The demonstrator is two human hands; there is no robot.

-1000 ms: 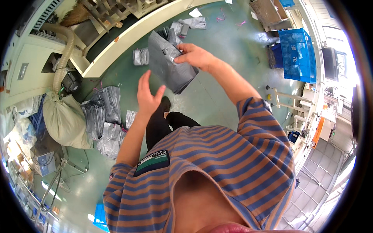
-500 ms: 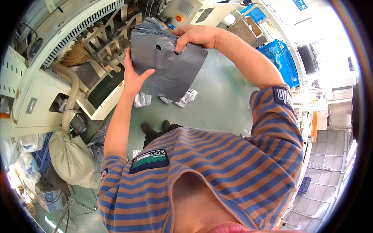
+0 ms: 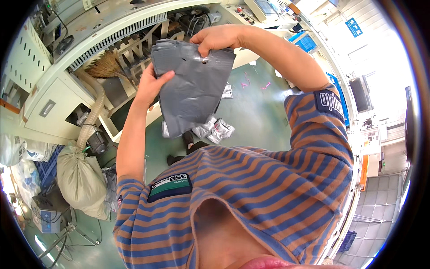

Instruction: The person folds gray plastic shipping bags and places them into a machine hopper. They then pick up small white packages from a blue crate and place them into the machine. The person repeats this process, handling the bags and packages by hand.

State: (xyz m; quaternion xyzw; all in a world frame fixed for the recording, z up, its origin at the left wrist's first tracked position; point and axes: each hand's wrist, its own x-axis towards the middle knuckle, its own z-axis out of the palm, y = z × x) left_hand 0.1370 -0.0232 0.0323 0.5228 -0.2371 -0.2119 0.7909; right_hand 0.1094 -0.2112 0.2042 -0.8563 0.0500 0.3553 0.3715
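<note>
A stack of grey plastic bags [image 3: 192, 92] hangs between my two hands, with small punched holes near its upper edge. My left hand [image 3: 151, 86] clasps the left side, its thumb lying across the front and its other fingers mostly hidden behind. At the top edge, my right hand [image 3: 218, 38] pinches the stack beside one of the holes. Layered edges show at the upper left of the stack, and its lower end dangles free above the floor. Beyond it lie silvery-grey folded bundles [image 3: 221, 130] on the green floor, near my feet.
A cream machine with a slotted metal rack [image 3: 139, 56] runs along the far left, a straw broom [image 3: 105, 65] inside it. From it a ribbed hose [image 3: 95, 105] leads to a tied cloth sack [image 3: 80, 181]. Blue crates [image 3: 305, 42] and a monitor [image 3: 361, 94] stand at right.
The stack's fanned upper edges have come closer together, and its lower end hangs further down. My right hand has shifted slightly left. The view has turned, showing more of the machine's control panel.
</note>
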